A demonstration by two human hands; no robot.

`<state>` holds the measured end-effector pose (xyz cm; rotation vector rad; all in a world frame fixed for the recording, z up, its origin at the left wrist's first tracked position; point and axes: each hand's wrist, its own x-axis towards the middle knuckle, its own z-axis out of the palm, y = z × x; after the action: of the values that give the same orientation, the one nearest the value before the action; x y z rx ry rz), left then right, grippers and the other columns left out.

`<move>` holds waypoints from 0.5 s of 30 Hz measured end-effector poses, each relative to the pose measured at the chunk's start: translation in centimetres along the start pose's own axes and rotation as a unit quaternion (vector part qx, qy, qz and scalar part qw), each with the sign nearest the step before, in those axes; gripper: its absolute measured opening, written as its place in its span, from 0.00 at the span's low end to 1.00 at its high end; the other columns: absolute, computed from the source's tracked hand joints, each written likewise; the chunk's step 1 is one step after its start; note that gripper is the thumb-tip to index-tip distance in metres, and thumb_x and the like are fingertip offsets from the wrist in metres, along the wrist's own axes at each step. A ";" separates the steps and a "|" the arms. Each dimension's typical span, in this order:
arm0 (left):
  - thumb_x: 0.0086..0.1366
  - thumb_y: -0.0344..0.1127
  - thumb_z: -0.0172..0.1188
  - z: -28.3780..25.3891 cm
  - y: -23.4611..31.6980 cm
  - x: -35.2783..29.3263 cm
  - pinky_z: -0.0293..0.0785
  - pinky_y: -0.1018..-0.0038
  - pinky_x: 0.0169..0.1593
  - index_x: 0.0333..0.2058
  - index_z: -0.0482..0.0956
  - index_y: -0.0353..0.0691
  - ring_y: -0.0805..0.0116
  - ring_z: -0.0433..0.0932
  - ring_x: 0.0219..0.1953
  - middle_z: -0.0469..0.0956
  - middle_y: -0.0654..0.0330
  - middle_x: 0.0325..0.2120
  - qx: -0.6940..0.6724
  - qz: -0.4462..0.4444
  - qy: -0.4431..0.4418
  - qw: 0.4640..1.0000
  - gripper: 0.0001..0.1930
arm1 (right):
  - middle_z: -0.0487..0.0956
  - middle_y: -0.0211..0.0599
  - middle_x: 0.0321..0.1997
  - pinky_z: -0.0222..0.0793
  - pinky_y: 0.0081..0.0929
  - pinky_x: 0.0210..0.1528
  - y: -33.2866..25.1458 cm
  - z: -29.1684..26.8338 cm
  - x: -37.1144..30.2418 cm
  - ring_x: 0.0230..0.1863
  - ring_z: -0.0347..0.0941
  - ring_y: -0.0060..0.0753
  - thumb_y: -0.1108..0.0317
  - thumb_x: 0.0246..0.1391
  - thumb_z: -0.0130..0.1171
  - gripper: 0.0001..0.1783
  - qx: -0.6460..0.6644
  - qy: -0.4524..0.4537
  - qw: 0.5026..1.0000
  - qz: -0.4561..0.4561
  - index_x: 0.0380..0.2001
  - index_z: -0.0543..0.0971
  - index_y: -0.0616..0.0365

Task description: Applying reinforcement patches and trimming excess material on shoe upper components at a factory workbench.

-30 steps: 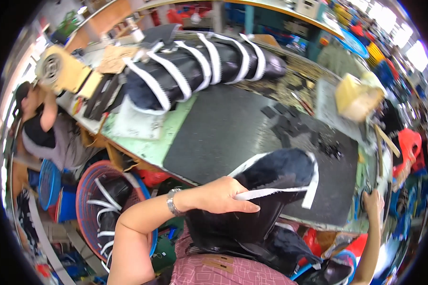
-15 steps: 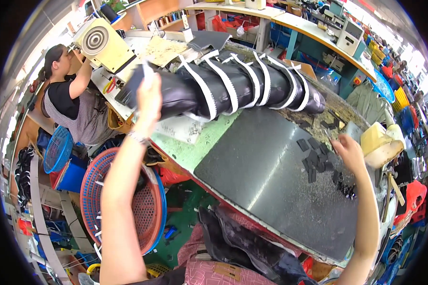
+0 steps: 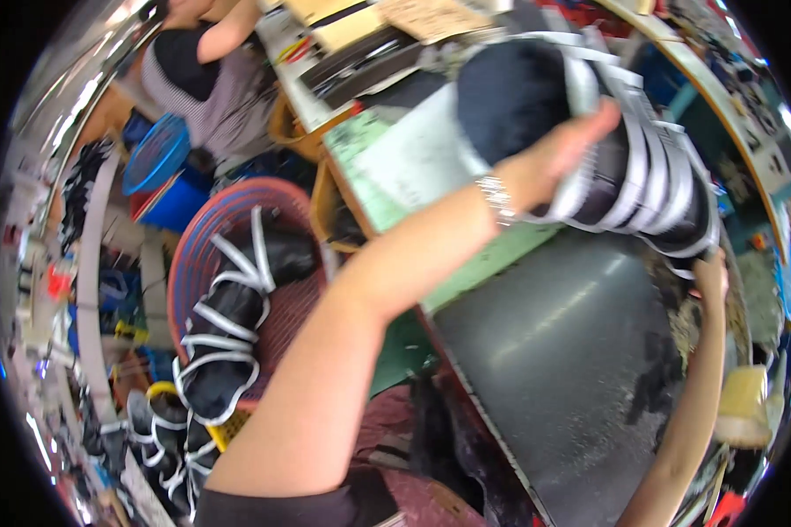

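A long bundle of black boot shafts, nested one in another and ringed by white zip tapes, is held over the far side of the workbench. Its wide dark opening faces left. My left hand grips the bundle near that wide end, a bracelet on the wrist. At the narrow right end, my right hand is closed on the bundle; its fingers are partly hidden and blurred. Below the bundle lies a dark, shiny mat on the bench.
A red basket left of the bench holds another black bundle with white tapes. Farther left stands a blue basket on a bin. A co-worker sits at the far left. A yellowish container stands at the right.
The view has turned left. My right hand has gone from beside small black pieces on the mat to the bundle's narrow end. The bundle is lifted, its wide end turned towards me.
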<state>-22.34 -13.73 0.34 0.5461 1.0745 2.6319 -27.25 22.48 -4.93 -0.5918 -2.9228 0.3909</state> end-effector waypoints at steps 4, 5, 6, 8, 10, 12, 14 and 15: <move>0.58 0.56 0.53 -0.6 -4.2 0.9 0.65 0.67 0.55 0.48 0.69 0.34 0.62 0.74 0.45 0.74 0.52 0.44 -0.232 -0.071 -0.082 0.967 0.30 | 0.76 0.43 0.31 0.72 0.30 0.14 4.6 0.8 3.1 0.24 0.74 0.40 0.69 0.40 0.42 0.25 0.107 0.055 0.993 -0.005 0.46 0.73 0.53; 0.57 0.57 0.54 0.2 -3.4 -0.2 0.66 0.66 0.53 0.48 0.69 0.34 0.61 0.75 0.44 0.74 0.52 0.44 -0.254 -0.066 -0.085 0.961 0.31 | 0.76 0.42 0.30 0.71 0.29 0.13 4.7 0.8 3.4 0.23 0.73 0.37 0.70 0.40 0.41 0.25 0.134 0.073 0.988 -0.022 0.46 0.73 0.53; 0.57 0.58 0.54 0.5 -2.7 -1.4 0.67 0.67 0.53 0.48 0.69 0.34 0.63 0.74 0.44 0.74 0.53 0.44 -0.221 -0.055 -0.087 0.970 0.32 | 0.76 0.41 0.29 0.71 0.27 0.13 3.9 0.4 2.6 0.24 0.73 0.34 0.70 0.41 0.41 0.25 0.163 0.071 0.983 -0.037 0.46 0.74 0.54; 0.57 0.58 0.54 1.6 -1.6 -3.9 0.68 0.70 0.50 0.48 0.69 0.36 0.68 0.73 0.43 0.74 0.56 0.44 -0.182 -0.048 -0.107 0.976 0.31 | 0.77 0.39 0.31 0.70 0.25 0.13 3.1 -2.0 1.1 0.25 0.72 0.29 0.70 0.42 0.42 0.25 0.220 0.061 0.972 -0.058 0.47 0.73 0.55; 0.56 0.61 0.54 4.3 1.2 -7.7 0.65 0.75 0.52 0.46 0.71 0.37 0.73 0.70 0.43 0.74 0.62 0.42 -0.136 -0.045 -0.135 0.980 0.32 | 0.77 0.37 0.33 0.71 0.21 0.15 4.7 -5.4 0.9 0.26 0.73 0.27 0.69 0.45 0.43 0.23 0.278 0.092 0.948 -0.126 0.48 0.72 0.55; 0.56 0.59 0.53 3.0 -1.0 -9.3 0.64 0.75 0.52 0.48 0.68 0.39 0.74 0.69 0.46 0.69 0.58 0.48 -0.039 0.046 -0.115 0.992 0.31 | 0.77 0.36 0.35 0.71 0.19 0.18 3.7 -7.9 -1.4 0.25 0.73 0.25 0.69 0.47 0.45 0.22 0.303 0.122 0.925 -0.192 0.48 0.72 0.55; 0.56 0.59 0.54 2.2 -0.8 -16.1 0.64 0.74 0.52 0.48 0.68 0.39 0.73 0.69 0.46 0.70 0.58 0.48 -0.024 0.039 -0.028 0.999 0.31 | 0.77 0.35 0.31 0.67 0.16 0.18 -4.3 -9.2 -7.9 0.23 0.72 0.22 0.69 0.49 0.46 0.20 0.295 0.045 0.927 -0.226 0.47 0.73 0.57; 0.56 0.59 0.54 1.6 1.5 -24.6 0.64 0.74 0.52 0.48 0.68 0.39 0.73 0.69 0.46 0.70 0.58 0.47 -0.018 0.024 0.006 1.000 0.30 | 0.77 0.35 0.29 0.65 0.15 0.18 -12.2 -9.2 -13.1 0.22 0.71 0.20 0.68 0.49 0.46 0.19 0.290 0.013 0.929 -0.230 0.46 0.73 0.58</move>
<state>0.37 -22.65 -3.60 0.5559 1.0265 2.6949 -18.00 8.51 6.27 0.1652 -2.5889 1.0958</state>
